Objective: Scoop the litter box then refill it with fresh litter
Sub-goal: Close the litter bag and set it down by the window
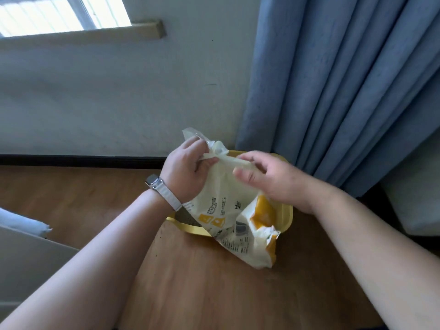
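The refill step looks to be in hand: both hands hold a litter bag (228,210) over the yellow litter box (287,216), which sits on the wooden floor (202,282) against the far wall, just left of the blue curtain (345,91). The left hand (188,170), with a pale watch band (164,191) at the wrist, is clenched on the bag's crumpled upper end, and the right hand (269,177) pinches the same gathered edge beside it. The bag is thin, cream-coloured plastic film with orange panels and small print, creased and slack, its lower end drooping over the box's near rim. The box is smooth moulded plastic with rounded corners; a sliver of grey granules shows at its left side. Whether the bag's lower end is open I cannot tell. The next move likely calls for lifting the gripped end higher and shaking gently, keeping the low end inside the rim so the grains do not spill onto the floor.
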The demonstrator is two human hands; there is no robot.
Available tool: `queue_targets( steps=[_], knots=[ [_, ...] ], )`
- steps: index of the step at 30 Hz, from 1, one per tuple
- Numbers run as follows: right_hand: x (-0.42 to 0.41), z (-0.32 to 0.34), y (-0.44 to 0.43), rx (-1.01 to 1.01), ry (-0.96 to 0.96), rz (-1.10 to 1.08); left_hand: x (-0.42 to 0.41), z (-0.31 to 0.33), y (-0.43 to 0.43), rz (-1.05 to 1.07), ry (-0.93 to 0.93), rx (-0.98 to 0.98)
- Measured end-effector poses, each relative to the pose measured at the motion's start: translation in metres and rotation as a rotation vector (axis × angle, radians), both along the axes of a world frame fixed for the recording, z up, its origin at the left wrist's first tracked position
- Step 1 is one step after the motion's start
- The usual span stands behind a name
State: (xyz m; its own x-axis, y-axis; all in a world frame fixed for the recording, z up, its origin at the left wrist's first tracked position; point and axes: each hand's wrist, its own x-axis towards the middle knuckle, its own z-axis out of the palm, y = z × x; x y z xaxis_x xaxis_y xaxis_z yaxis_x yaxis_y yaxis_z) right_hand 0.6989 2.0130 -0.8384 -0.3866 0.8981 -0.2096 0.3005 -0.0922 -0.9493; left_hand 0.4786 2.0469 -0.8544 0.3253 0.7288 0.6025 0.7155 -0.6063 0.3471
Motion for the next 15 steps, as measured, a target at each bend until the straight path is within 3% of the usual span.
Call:
queue_targets(
  steps=[2, 5, 7, 13, 15],
  knots=[
    [-0.012, -0.008, -0.003, -0.026, -0.095, 0.056, 0.002, -0.007, -0.006, -0.031, 0.032, -0.01],
    [-0.022, -0.017, -0.003, 0.113, -0.355, 0.0, 0.005, -0.025, -0.012, -0.022, -0.004, -0.12],
    [-0.024, -0.023, -0.004, 0.136, -0.429, -0.017, 0.01, -0.035, -0.017, -0.005, -0.046, -0.222],
    [-0.015, -0.035, -0.004, 0.04, -0.523, 0.022, 0.023, -0.032, -0.021, 0.044, -0.302, -0.535],
    [-0.014, -0.036, -0.005, 0.005, -0.567, 0.089, 0.024, -0.023, -0.021, 0.027, -0.515, -0.64]
  ],
)
